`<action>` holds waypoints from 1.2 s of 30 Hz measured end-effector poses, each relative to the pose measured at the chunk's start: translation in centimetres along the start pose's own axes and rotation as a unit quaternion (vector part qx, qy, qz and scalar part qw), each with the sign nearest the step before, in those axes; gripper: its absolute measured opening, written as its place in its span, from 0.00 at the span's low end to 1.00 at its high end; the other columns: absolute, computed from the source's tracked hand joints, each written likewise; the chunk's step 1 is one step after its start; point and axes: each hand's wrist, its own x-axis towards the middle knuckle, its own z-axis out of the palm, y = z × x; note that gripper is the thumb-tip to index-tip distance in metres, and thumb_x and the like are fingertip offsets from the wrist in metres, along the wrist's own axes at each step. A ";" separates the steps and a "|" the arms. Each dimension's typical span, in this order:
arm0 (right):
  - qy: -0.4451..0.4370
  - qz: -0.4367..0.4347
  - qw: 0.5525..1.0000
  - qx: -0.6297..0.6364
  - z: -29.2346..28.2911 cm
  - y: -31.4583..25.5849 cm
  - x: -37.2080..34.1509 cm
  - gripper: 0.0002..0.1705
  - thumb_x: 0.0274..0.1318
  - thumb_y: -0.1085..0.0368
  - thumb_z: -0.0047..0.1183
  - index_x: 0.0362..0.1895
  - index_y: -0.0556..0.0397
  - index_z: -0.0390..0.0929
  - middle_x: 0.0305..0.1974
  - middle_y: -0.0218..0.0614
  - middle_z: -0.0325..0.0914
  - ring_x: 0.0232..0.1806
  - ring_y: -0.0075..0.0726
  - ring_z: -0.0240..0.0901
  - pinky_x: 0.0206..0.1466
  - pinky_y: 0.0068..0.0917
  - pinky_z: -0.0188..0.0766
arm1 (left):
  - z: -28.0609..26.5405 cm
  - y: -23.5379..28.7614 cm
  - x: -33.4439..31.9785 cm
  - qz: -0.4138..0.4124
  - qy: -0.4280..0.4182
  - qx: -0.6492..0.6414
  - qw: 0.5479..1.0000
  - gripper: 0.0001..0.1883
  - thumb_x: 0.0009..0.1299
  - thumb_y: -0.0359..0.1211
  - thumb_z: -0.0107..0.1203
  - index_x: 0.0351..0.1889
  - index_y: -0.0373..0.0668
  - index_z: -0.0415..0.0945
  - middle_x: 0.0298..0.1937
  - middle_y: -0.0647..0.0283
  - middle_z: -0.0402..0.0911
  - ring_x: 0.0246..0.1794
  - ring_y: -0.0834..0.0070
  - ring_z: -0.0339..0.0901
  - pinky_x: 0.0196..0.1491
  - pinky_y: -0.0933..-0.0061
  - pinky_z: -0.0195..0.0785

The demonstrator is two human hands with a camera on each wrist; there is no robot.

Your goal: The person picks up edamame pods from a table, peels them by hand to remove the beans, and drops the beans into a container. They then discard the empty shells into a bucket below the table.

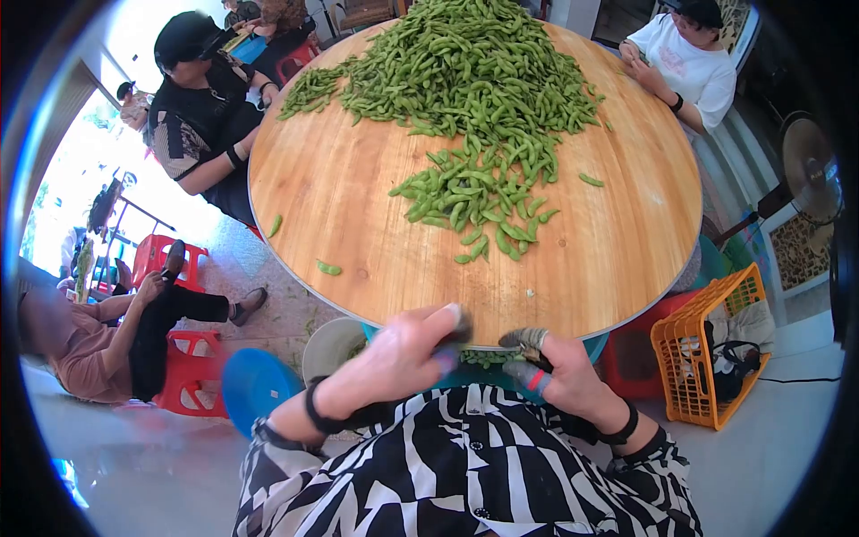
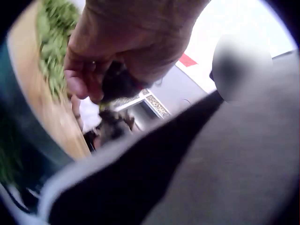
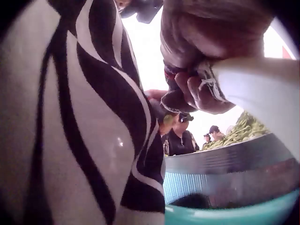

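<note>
My left hand [image 1: 385, 358], blurred by motion, is over the near table edge with its fingers curled in; dark coverings wrap some fingertips. To its right, my right hand [image 1: 573, 371] has thumb and forefinger, both in dark covers, pointing left with a gap between them. In the right wrist view its other fingers [image 3: 201, 91] are bent toward the palm, and a small green bit shows near the fingertips beyond. I cannot tell what either hand holds. Ahead, a big heap of green soybean pods [image 1: 474, 80] covers the back of the round wooden table [image 1: 358, 215], spilling toward me.
Single pods lie apart on the left side. Below the table edge is a teal basin [image 3: 225, 213]. A pale bucket [image 1: 329, 347] and blue tub [image 1: 255, 385] stand left, an orange crate [image 1: 707, 349] right. People sit around the table; red stools [image 1: 192, 376] stand at left.
</note>
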 end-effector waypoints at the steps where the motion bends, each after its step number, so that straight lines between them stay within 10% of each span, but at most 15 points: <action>1: -0.030 0.030 0.999 0.025 -0.1 0.1 -0.1 0.18 0.50 0.71 0.58 0.47 0.61 0.74 0.34 0.44 0.79 0.35 0.36 0.78 0.40 0.27 0.72 | -1.7 0.7 -1.3 -0.003 -0.008 0.166 0.986 0.14 0.51 0.23 0.56 0.36 0.39 0.69 0.32 0.55 0.75 0.33 0.58 0.77 0.36 0.59 0.70; 6: -0.041 0.173 0.968 0.179 -0.5 0.3 -0.3 0.17 0.59 0.69 0.52 0.52 0.61 0.70 0.30 0.34 0.77 0.30 0.25 0.73 0.36 0.22 0.70 | -6.9 -1.8 -5.1 -0.126 -0.059 0.405 0.904 0.09 0.55 0.30 0.58 0.32 0.38 0.75 0.32 0.53 0.77 0.35 0.54 0.76 0.38 0.59 0.69; 9: -0.037 0.151 0.964 0.216 -0.4 0.2 0.4 0.17 0.64 0.68 0.45 0.55 0.60 0.68 0.26 0.31 0.73 0.22 0.17 0.65 0.26 0.16 0.63 | -8.1 -4.5 -0.7 -0.112 0.062 0.187 0.974 0.08 0.58 0.29 0.56 0.34 0.37 0.75 0.31 0.50 0.77 0.35 0.53 0.76 0.37 0.60 0.69; 15: 0.012 0.144 0.932 0.334 0.7 1.2 0.8 0.18 0.67 0.65 0.37 0.57 0.59 0.66 0.25 0.34 0.74 0.17 0.16 0.60 0.19 0.14 0.55 | -8.0 -13.1 9.7 -0.013 0.225 0.248 0.942 0.08 0.59 0.27 0.53 0.35 0.34 0.74 0.30 0.47 0.77 0.33 0.52 0.75 0.38 0.59 0.68; 22: 0.066 0.147 0.885 0.436 0.9 2.0 0.4 0.19 0.68 0.65 0.33 0.59 0.58 0.65 0.25 0.36 0.74 0.18 0.18 0.62 0.19 0.14 0.57 | -8.7 -14.2 11.7 -0.160 0.152 0.236 0.946 0.10 0.55 0.27 0.56 0.35 0.36 0.75 0.28 0.52 0.77 0.34 0.56 0.76 0.37 0.61 0.68; 28: 0.037 0.130 0.912 0.389 0.8 0.9 1.9 0.24 0.70 0.57 0.28 0.60 0.59 0.63 0.23 0.38 0.70 0.17 0.24 0.61 0.19 0.18 0.59 | -7.1 -9.9 8.1 -0.200 0.224 -0.124 0.946 0.06 0.59 0.28 0.56 0.34 0.37 0.76 0.24 0.60 0.78 0.23 0.69 0.77 0.31 0.67 0.70; 33: 0.022 0.133 0.881 0.452 1.2 0.4 3.1 0.20 0.66 0.67 0.33 0.60 0.58 0.63 0.28 0.38 0.74 0.20 0.19 0.63 0.19 0.15 0.58 | -3.0 -6.3 5.9 -0.157 0.119 -0.585 0.787 0.06 0.63 0.26 0.54 0.38 0.37 0.74 0.27 0.58 0.79 0.18 0.74 0.75 0.17 0.81 0.65; 36: 0.024 0.143 0.886 0.441 1.7 0.8 3.2 0.21 0.66 0.65 0.33 0.60 0.58 0.62 0.26 0.36 0.72 0.19 0.20 0.63 0.19 0.15 0.58 | -0.8 -5.4 5.8 -0.144 0.139 -0.466 0.862 0.08 0.63 0.23 0.54 0.40 0.37 0.73 0.29 0.58 0.80 0.21 0.74 0.77 0.17 0.80 0.66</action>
